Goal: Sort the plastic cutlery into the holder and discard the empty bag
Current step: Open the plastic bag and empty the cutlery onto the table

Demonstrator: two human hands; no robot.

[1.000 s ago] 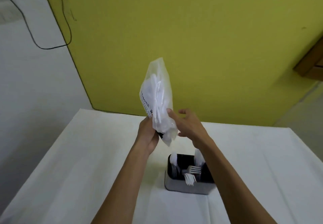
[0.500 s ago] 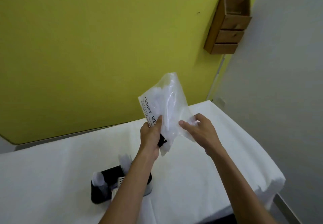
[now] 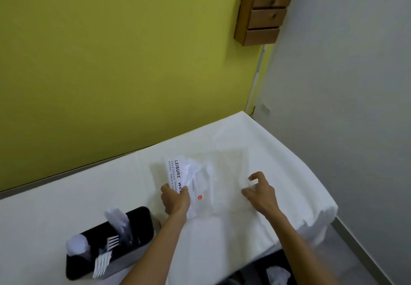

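A clear plastic bag with a white printed label and a red dot lies low over the white table, with white cutlery showing inside it. My left hand grips the bag's near left edge by the label. My right hand pinches a clear fold at the bag's right side. The black and grey cutlery holder stands at the near left. White forks, a spoon and knives stick up out of it.
A yellow wall runs behind the table. Wooden wall drawers hang at the upper right. The table's right edge drops to a grey floor. Below the near right edge is a dark opening with crumpled white material.
The bag has come down from chest height to the table surface and now lies spread out. My hands have moved apart, the right one going further right. The camera has turned right and down.
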